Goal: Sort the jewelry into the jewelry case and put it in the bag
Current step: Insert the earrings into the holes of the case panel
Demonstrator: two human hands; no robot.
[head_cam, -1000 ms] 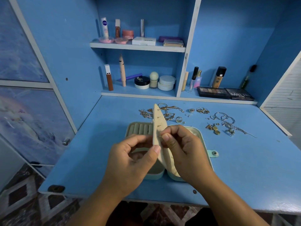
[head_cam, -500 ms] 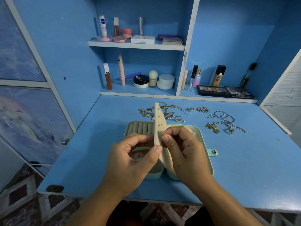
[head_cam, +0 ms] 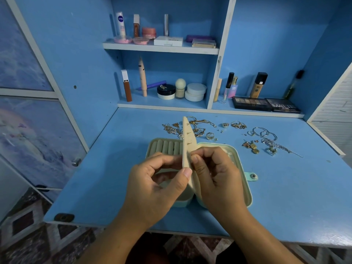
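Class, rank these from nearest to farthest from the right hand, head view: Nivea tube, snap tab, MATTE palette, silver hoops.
1. Snap tab, just right of the right hand.
2. Silver hoops, farther back right.
3. MATTE palette, lower shelf.
4. Nivea tube, top shelf.

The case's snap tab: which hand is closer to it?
Right. The right hand lies beside the snap tab, apart from it; the left hand is farther, beyond the upright panel.
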